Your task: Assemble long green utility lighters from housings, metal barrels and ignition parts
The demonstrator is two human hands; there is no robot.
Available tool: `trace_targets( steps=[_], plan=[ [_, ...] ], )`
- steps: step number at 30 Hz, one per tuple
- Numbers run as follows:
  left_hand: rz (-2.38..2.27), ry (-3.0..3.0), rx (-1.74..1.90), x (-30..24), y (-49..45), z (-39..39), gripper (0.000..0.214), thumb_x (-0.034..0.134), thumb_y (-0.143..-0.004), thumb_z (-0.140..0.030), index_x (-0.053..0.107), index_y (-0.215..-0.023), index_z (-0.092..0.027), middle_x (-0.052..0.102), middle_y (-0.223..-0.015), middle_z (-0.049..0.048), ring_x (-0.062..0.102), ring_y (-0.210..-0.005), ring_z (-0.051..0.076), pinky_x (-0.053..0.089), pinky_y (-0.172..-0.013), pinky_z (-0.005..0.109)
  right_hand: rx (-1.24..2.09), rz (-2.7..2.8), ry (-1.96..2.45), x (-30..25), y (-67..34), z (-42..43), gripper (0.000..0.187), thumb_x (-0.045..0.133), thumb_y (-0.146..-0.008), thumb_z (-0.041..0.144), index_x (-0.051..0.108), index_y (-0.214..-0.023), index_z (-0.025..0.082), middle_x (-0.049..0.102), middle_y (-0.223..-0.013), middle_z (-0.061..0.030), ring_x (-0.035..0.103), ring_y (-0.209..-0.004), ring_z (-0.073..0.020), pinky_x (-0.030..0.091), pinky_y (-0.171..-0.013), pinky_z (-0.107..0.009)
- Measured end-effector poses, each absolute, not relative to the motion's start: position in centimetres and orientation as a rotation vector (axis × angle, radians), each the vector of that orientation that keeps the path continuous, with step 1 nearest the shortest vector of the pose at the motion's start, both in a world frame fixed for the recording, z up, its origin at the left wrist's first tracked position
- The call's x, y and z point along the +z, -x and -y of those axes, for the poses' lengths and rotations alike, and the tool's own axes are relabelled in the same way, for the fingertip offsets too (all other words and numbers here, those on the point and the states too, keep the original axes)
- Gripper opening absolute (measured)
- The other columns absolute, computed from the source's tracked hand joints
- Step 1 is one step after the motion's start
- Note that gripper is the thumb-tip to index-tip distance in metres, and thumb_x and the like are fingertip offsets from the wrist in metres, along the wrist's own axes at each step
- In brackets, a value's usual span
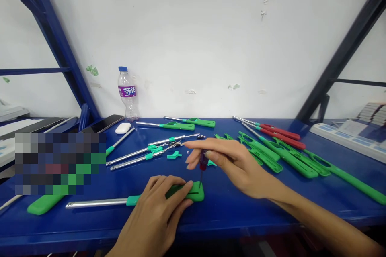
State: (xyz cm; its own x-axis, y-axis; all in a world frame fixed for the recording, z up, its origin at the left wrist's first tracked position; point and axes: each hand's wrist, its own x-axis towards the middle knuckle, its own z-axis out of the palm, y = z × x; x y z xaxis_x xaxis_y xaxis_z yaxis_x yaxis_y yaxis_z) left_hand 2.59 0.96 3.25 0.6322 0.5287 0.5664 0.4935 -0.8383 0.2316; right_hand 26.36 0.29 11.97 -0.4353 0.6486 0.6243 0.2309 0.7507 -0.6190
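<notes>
A green long-necked lighter [197, 197] with a silver tube lies flat near the table's front edge. My left hand [157, 211] presses down over its handle, fingers closed around the green body and hiding its middle. In my right hand [233, 164] a small screwdriver [203, 162] with a dark red handle stands nearly upright, pinched between thumb and fingers. The screwdriver's tip touches the end of the green handle. Beyond my hands lie loose silver tubes [135, 154] with wires and small teal pieces [174, 155].
Green handle shells [271, 156] and red lighters [280, 132] lie at right, near a white power strip [350, 138]. More green lighters [177, 126] lie at the back. A plastic bottle [129, 96], white case [123, 128] and phone [104, 123] are at left. A pixelated patch hides the far left.
</notes>
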Motion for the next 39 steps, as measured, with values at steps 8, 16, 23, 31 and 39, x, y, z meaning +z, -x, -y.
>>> trace_targets(
  steps=[8, 16, 23, 31, 39],
  plan=[
    [-0.857, -2.793, 1.045, 3.3, -2.8, -1.0, 0.035, 0.058, -0.108, -0.018, 0.063, -0.141, -0.028, 0.071, -0.119, 0.0052, 0.064, -0.099, 0.025, 0.055, -0.085, 0.041, 0.507, 1.982, 0.693, 11.9, -26.7, -0.9, 0.034, 0.052, -0.113, 0.021, 0.069, -0.142, 0.029, 0.078, -0.119, -0.0042, 0.072, -0.107, -0.0178, 0.060, -0.090, -0.032],
    [-0.873, -2.793, 1.025, 3.2, -2.8, -1.1, 0.035, 0.059, -0.107, -0.018, 0.062, -0.141, -0.027, 0.070, -0.120, 0.0059, 0.064, -0.102, 0.026, 0.056, -0.088, 0.042, 0.450, 1.896, 0.849, 12.4, -27.1, -0.9, 0.024, 0.065, -0.107, 0.022, 0.078, -0.125, 0.029, 0.082, -0.114, -0.0003, 0.076, -0.105, -0.0177, 0.060, -0.092, -0.032],
    [-0.887, -2.806, 1.047, 2.7, -2.6, -1.4, 0.038, 0.059, -0.107, -0.019, 0.060, -0.144, -0.027, 0.070, -0.123, 0.0063, 0.066, -0.105, 0.026, 0.059, -0.090, 0.044, 0.064, 1.935, 0.845, 11.6, -28.0, -1.8, 0.009, 0.071, -0.104, 0.023, 0.079, -0.106, 0.022, 0.074, -0.088, -0.0013, 0.068, -0.078, -0.0166, 0.057, -0.075, -0.032],
    [-0.859, -2.782, 1.181, 2.2, -2.2, -1.7, 0.044, 0.054, -0.106, -0.010, 0.061, -0.145, -0.030, 0.074, -0.127, 0.0053, 0.070, -0.108, 0.024, 0.064, -0.090, 0.042, 0.334, 1.959, 0.693, 11.2, -27.2, -1.2, 0.030, 0.056, -0.109, 0.014, 0.071, -0.131, 0.027, 0.077, -0.106, -0.0018, 0.073, -0.088, -0.0144, 0.059, -0.079, -0.030],
    [-0.855, -2.820, 1.214, 2.3, -2.4, -2.0, 0.044, 0.054, -0.105, -0.010, 0.062, -0.144, -0.029, 0.076, -0.126, 0.0062, 0.073, -0.108, 0.025, 0.065, -0.091, 0.046, 0.401, 1.829, 0.817, 11.1, -27.3, -2.1, 0.030, 0.056, -0.111, 0.027, 0.075, -0.133, 0.033, 0.079, -0.109, -0.0036, 0.074, -0.099, -0.0201, 0.061, -0.082, -0.036]
  ],
)
